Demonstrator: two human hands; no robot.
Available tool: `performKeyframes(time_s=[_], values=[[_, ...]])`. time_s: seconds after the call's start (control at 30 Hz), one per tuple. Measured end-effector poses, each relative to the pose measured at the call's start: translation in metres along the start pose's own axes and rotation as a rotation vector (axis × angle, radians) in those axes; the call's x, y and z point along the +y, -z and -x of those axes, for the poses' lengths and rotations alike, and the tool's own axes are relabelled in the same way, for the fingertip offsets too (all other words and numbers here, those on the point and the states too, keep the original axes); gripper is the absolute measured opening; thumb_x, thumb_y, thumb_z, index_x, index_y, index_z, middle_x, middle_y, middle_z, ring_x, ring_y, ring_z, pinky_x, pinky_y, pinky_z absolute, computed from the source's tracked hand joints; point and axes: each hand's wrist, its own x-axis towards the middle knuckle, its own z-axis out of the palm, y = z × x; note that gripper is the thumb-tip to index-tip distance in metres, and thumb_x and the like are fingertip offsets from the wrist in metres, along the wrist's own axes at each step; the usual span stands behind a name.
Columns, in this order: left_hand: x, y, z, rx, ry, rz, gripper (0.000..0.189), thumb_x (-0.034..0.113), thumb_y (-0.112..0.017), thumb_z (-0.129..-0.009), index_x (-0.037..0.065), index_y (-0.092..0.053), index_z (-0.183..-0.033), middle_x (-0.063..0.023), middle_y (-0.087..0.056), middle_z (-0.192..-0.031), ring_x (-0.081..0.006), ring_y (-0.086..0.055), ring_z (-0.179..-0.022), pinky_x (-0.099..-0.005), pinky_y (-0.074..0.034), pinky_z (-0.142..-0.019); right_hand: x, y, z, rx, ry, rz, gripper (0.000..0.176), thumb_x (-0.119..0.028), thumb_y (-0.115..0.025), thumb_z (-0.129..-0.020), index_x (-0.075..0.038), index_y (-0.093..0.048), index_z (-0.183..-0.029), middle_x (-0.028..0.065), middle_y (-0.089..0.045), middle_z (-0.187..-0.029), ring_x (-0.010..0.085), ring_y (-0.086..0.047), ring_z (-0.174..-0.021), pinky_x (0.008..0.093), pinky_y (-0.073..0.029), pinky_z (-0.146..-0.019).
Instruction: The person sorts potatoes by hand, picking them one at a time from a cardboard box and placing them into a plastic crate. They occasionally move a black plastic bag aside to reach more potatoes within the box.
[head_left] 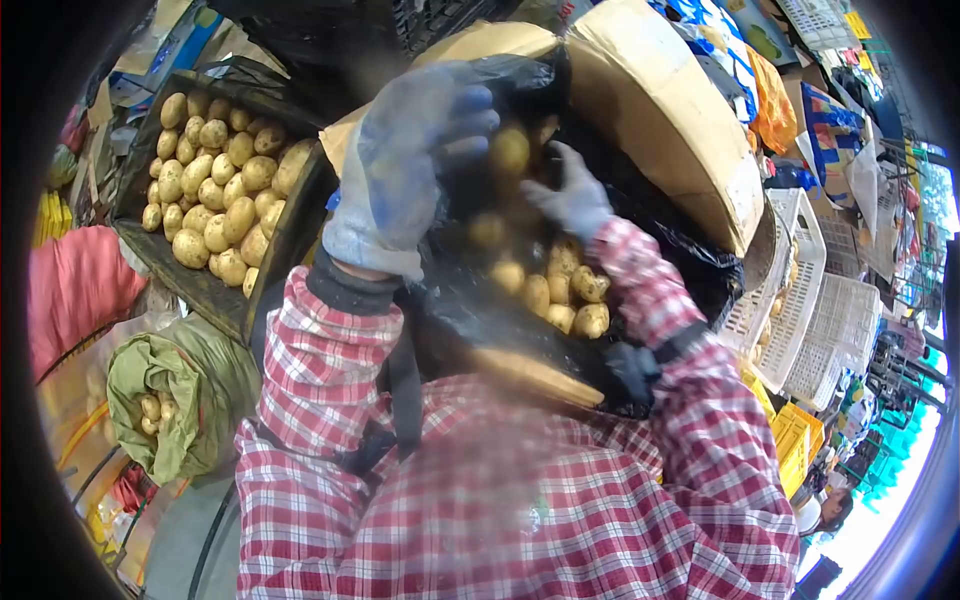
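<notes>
The gloved left grip (405, 155), fingers apart, is raised over the left side of a cardboard box (660, 110) lined with black plastic (700, 240). The gloved right grip (575, 195) reaches inside, fingers spread, beyond a cluster of potatoes (560, 290). Between them is a blurred potato (510, 150); contact is unclear. Left stands a potato-filled crate (188, 290), a green sack (210, 365) nearer.

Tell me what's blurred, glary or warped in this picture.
Head view: strong fisheye bending inside a dark surround; head view: background at lower right washed out white; head view: a hazy smear over the red-and-white checked cotton-like shirt and the round yellow potato near centre; head view: shiny highlights on the black plastic liner, while the dark rectangular crate looks clearer.
</notes>
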Motion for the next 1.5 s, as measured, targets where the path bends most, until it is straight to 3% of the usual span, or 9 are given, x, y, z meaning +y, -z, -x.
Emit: performKeyframes(time_s=[0.23, 0.33, 0.43, 0.5, 0.93, 1.07, 1.13, 1.3, 1.5], values=[[0.003, 0.0, 0.001, 0.06, 0.052, -0.041, 0.043, 0.028, -0.053, -0.1, -0.001, -0.051, -0.131, -0.0164, -0.063, -0.117, -0.0243, -0.065, -0.103, -0.0312, -0.055, -0.084, 0.098, -0.198, -0.133, 0.191, -0.197, -0.662, 0.086, -0.03, -0.078, -0.078, -0.013, -0.031, -0.148, 0.0212, -0.052, -0.126, 0.0354, -0.057, -0.108, 0.0407, -0.05, -0.094], [0.005, -0.001, 0.002, 0.057, 0.054, -0.047, 0.042, 0.028, -0.053, -0.1, -0.001, -0.051, -0.131, -0.0165, -0.063, -0.118, -0.0244, -0.065, -0.103, -0.0313, -0.055, -0.084, 0.055, -0.134, -0.096, -0.298, -0.265, -1.789, 0.076, -0.03, -0.073, -0.082, -0.011, -0.035, -0.145, 0.0184, -0.055, -0.122, 0.03, -0.062, -0.098, 0.0402, -0.054, -0.085], [0.005, 0.0, 0.001, 0.055, 0.041, -0.021, 0.042, 0.027, -0.053, -0.1, 0.0, -0.051, -0.132, -0.0164, -0.062, -0.118, -0.0245, -0.065, -0.103, -0.0313, -0.055, -0.084, 0.055, -0.097, -0.08, -0.397, -0.224, -1.686, 0.07, -0.04, -0.07, -0.084, -0.011, -0.04, -0.14, 0.0162, -0.058, -0.118, 0.0255, -0.064, -0.096, 0.0372, -0.056, -0.081], [0.004, 0.003, 0.002, 0.034, 0.019, 0.002, 0.041, 0.027, -0.053, -0.1, 0.0, -0.052, -0.13, -0.0157, -0.063, -0.117, -0.0238, -0.066, -0.102, -0.0306, -0.054, -0.084, 0.0, -0.053, -0.015, -0.133, -0.03, -1.162, 0.071, -0.046, -0.069, -0.084, -0.012, -0.042, -0.14, 0.015, -0.058, -0.118, 0.0251, -0.064, -0.098, 0.0373, -0.056, -0.082], [-0.003, 0.0, 0.004, -0.007, -0.002, -0.011, 0.038, 0.03, -0.057, -0.098, 0.003, -0.057, -0.126, -0.012, -0.065, -0.114, -0.0212, -0.067, -0.099, -0.0299, -0.055, -0.082, 0.157, 0.271, 0.179, 0.422, 0.413, -1.895, 0.056, -0.035, -0.062, -0.093, -0.008, -0.047, -0.138, 0.0109, -0.057, -0.132, 0.0259, -0.054, -0.121, 0.0442, -0.043, -0.104], [0.003, -0.001, 0.005, 0.004, -0.027, -0.005, 0.038, 0.028, -0.057, -0.098, 0.003, -0.056, -0.127, -0.013, -0.064, -0.118, -0.0225, -0.067, -0.101, -0.0309, -0.055, -0.083, 0.077, 0.194, 0.114, 0.131, 0.441, -0.515, 0.041, -0.017, -0.053, -0.099, -0.005, -0.047, -0.138, 0.0097, -0.058, -0.13, 0.0238, -0.05, -0.126, 0.0403, -0.037, -0.109], [0.006, -0.002, 0.006, 0.025, -0.006, -0.012, 0.038, 0.028, -0.057, -0.098, 0.002, -0.056, -0.127, -0.014, -0.064, -0.117, -0.0229, -0.066, -0.101, -0.0311, -0.055, -0.083, 0.037, 0.134, 0.072, -0.235, -0.019, -0.929, 0.042, -0.009, -0.06, -0.094, -0.005, -0.05, -0.135, 0.01, -0.058, -0.128, 0.0249, -0.056, -0.118, 0.0357, -0.048, -0.098], [0.005, 0.002, 0.003, 0.072, 0.038, -0.028, 0.039, 0.028, -0.057, -0.098, 0.002, -0.056, -0.126, -0.0151, -0.065, -0.113, -0.0226, -0.067, -0.099, -0.031, -0.055, -0.083, 0.085, -0.028, 0.005, -0.52, 0.276, 0.585, 0.088, -0.026, -0.084, -0.066, -0.015, -0.042, -0.143, 0.0207, -0.04, -0.146, 0.0395, -0.037, -0.136, 0.0446, -0.036, -0.11], [0.005, 0.0, 0.001, 0.09, 0.05, -0.077, 0.038, 0.027, -0.057, -0.098, 0.001, -0.056, -0.125, -0.0151, -0.066, -0.112, -0.0215, -0.068, -0.097, -0.0291, -0.055, -0.08, 0.1, -0.087, -0.017, -0.761, 0.092, 0.958, 0.095, -0.037, -0.081, -0.07, -0.02, -0.031, -0.148, 0.0192, -0.036, -0.145, 0.0377, -0.04, -0.133, 0.0473, -0.041, -0.106]])
